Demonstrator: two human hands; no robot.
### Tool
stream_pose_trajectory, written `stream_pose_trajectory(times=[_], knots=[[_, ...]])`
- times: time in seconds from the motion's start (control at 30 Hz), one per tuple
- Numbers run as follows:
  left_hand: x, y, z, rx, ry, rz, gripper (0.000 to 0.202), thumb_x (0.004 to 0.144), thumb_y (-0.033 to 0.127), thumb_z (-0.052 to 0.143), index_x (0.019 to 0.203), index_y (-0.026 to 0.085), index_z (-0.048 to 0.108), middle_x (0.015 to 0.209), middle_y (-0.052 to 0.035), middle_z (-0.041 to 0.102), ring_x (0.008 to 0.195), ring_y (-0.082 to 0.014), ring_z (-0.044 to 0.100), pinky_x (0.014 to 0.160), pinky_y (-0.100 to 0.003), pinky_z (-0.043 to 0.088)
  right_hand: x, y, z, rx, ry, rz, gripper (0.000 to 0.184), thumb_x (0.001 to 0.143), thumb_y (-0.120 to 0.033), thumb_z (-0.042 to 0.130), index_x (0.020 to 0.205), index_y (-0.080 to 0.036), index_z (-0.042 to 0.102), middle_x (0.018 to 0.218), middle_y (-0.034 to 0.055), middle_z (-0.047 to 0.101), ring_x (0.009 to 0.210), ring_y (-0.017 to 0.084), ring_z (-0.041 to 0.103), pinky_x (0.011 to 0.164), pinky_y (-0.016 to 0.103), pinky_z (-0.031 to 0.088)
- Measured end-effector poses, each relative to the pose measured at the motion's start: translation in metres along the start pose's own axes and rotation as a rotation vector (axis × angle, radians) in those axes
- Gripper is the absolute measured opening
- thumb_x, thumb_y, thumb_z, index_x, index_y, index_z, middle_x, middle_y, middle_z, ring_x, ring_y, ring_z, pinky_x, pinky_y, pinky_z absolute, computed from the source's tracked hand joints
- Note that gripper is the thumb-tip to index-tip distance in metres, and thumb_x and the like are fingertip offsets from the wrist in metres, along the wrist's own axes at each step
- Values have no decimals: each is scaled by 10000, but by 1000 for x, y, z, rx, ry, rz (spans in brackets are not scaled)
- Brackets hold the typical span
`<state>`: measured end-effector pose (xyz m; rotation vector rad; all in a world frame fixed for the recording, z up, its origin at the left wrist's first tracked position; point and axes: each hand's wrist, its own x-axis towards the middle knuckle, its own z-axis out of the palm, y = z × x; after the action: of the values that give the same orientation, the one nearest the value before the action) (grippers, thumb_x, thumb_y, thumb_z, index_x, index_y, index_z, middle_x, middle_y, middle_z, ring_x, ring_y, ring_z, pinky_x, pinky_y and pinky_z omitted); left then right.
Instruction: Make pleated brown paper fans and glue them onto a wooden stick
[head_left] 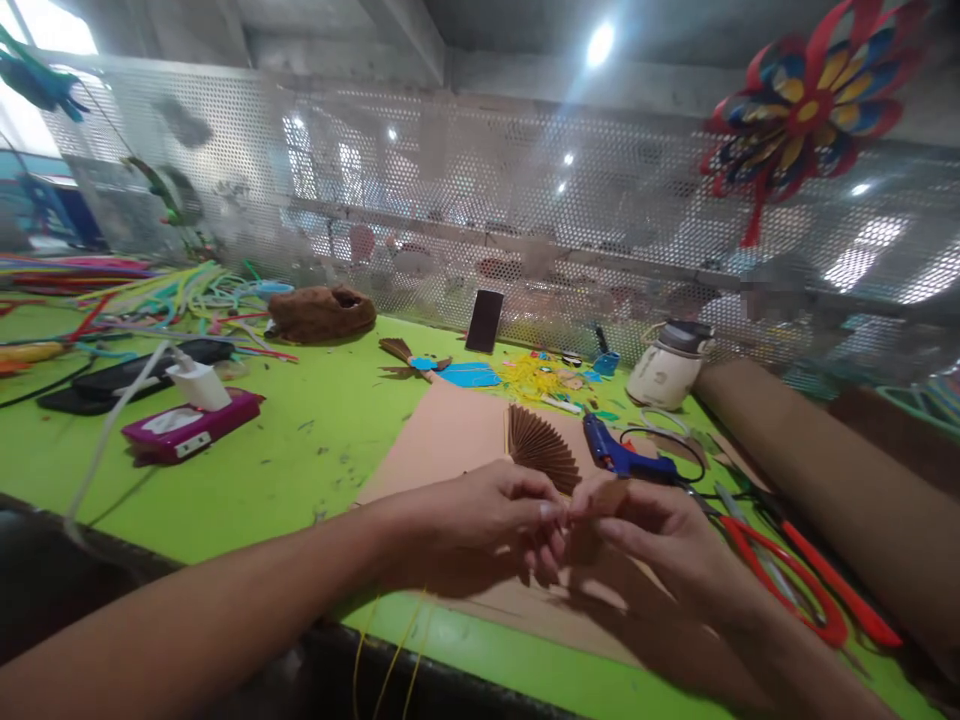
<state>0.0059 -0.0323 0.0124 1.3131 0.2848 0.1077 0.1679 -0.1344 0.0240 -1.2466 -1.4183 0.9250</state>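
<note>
Several coloured strips (172, 300) lie well apart from the grip, far off to its left, with a magenta power strip (187, 430) nearer on the same side and a white charger (199, 388) plugged in. Beyond the grip and to its left, a blue piece (469, 374) lies near a small brown pleated piece (395, 348). The person's left hand (517, 515) has its fingers curled, tips meeting the other hand's; whether it pinches anything cannot be told. Just beyond those fingertips, over a pinkish sheet (420, 440), is a brown pleated fan (541, 448), its folds already made and spread; whether fingers touch it is hidden. The right hand (667, 525) has thumb and fingers closed on a small brown piece (613, 495). Pleating looks finished; no join between fan and blue piece shows, so assembly seems incomplete. Beyond and right of the grip, a blue glue gun (622, 450) lies unheld; farther right, near the forearm, are red-handled scissors (836, 630).
</note>
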Motion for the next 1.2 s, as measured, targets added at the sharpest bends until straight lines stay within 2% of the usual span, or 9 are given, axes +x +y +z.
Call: stream_pose_trajectory(times=[0.13,0.2,0.3,0.43,0.53,0.63,0.83,1.0,1.2], knots=[[2,11,-8,162,253,98,160,856,302,516,844,152,571,746,-13,553,646,-94,496,649,-256,398,7,9,-11,-185,-31,18,204,796,-382,624,760,-200,708,703,33,683,630,167,601,592,272,470],[3,14,-12,337,308,146,205,851,325,514,838,136,591,738,-15,557,632,-94,476,621,-246,386,9,14,-11,-343,-84,-28,226,846,-344,552,775,-196,707,721,23,674,665,166,587,620,265,456],[5,11,-16,592,285,224,248,839,327,516,842,112,639,750,-39,599,664,-115,501,615,-244,388,12,20,-9,-465,-172,-77,262,886,-305,484,780,-180,689,726,10,652,678,154,561,630,249,434],[8,2,-18,920,258,334,193,808,262,546,818,137,692,768,-31,645,711,-129,545,641,-229,383,15,28,-6,-505,-192,-100,238,890,-276,496,770,-164,668,728,14,633,684,145,551,619,239,416],[8,-3,-19,1074,252,296,193,820,240,518,790,161,691,710,-9,639,651,-118,526,589,-216,356,16,36,-4,-586,-167,-175,221,887,-254,519,747,-176,672,746,26,613,715,149,541,652,259,415],[7,-4,-20,1205,273,253,196,820,251,519,763,160,684,698,-21,645,636,-127,521,578,-223,348,16,41,-3,-639,-131,-235,158,872,-214,544,816,-192,690,819,48,617,793,165,549,708,285,423],[5,-6,-20,1369,292,259,202,848,262,485,835,173,666,785,-44,657,713,-159,546,618,-246,370,16,43,-8,-655,-152,-197,99,831,-175,593,797,-179,685,765,42,621,765,163,560,696,286,436],[4,-6,-17,1451,253,282,251,883,277,444,803,157,648,804,-64,626,736,-165,527,640,-256,379,15,41,-8,-693,-171,-210,141,839,-152,567,760,-165,684,729,45,604,723,156,550,656,278,420],[4,-6,-17,1499,209,314,226,882,198,434,792,157,637,794,-47,600,727,-155,510,657,-263,371,11,39,-8,-738,-157,-231,206,865,-129,515,706,-168,640,719,28,578,708,139,539,630,258,401]])
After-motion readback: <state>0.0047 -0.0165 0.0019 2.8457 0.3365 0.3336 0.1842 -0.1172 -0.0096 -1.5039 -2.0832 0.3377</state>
